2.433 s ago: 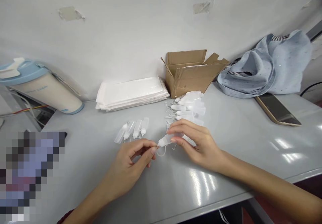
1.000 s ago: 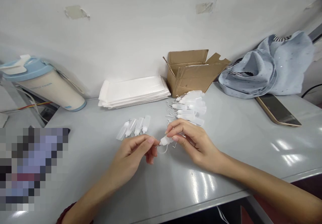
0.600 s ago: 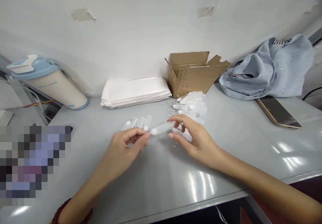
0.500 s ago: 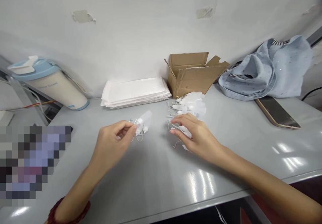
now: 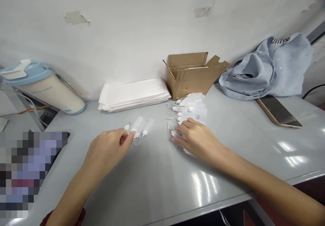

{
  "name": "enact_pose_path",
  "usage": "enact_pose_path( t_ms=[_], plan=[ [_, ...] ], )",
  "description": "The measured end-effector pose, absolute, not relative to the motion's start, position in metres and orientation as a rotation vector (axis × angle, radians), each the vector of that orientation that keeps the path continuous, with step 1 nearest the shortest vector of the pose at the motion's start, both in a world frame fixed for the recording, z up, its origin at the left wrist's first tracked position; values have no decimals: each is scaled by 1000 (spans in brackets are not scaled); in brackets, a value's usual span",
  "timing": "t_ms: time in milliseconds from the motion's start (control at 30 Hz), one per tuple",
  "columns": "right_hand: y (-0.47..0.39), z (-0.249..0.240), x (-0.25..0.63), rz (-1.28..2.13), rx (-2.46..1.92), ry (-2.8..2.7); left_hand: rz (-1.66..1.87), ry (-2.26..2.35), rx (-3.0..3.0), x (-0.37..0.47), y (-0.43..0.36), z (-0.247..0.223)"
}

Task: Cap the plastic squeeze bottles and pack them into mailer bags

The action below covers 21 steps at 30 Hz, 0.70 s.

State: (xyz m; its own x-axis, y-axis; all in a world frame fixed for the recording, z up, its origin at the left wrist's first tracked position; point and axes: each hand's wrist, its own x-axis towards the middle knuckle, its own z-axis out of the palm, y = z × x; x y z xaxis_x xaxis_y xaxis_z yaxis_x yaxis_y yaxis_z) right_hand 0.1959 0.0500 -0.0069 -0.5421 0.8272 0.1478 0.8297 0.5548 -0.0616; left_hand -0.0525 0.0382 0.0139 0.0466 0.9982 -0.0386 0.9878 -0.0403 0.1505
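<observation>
Small bottle: Whereas a second ago it was between the left hand [image 5: 109,148] and the right hand [image 5: 198,139], the small bottle [image 5: 137,124] is now over the short row of bottles [image 5: 149,126], just left of the frame's centre.
Right hand's shift: it has come away from that bottle and is now at the pile of bottles [image 5: 194,105], right of centre.
Lettering: on the tilted flask [image 5: 53,90], upper left of the frame, the second blue word reads "CHAIN"; the first is blurred.
Left hand's grip: thumb and forefinger pinched together at the bottle's capped end, other fingers curled under.
Right hand's grip: fingers bent low over the pile's near end, thumb beside a white cap; I cannot tell whether anything is gripped.
Pile's bent tips: thin and pointing left across the grey worktop [image 5: 157,188].
Behind the bottles: a stack of white sleeves [image 5: 134,94] and an open cardboard box [image 5: 195,80], side by side.
Far right: a phone [image 5: 279,110] beside a pale-blue cloth bag [image 5: 276,66].
</observation>
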Motion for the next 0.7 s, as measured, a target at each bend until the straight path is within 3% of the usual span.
enact_pose_path(
  t_ms=[500, 700],
  plan=[
    [36, -12, 187, -343, -1413, -2631, 312, 2038, 2156, -43, 33, 7],
    [40, -12, 191, -310, -1488, -2645, 328, 1971, 2236, -40, 33, 4]
  ],
)
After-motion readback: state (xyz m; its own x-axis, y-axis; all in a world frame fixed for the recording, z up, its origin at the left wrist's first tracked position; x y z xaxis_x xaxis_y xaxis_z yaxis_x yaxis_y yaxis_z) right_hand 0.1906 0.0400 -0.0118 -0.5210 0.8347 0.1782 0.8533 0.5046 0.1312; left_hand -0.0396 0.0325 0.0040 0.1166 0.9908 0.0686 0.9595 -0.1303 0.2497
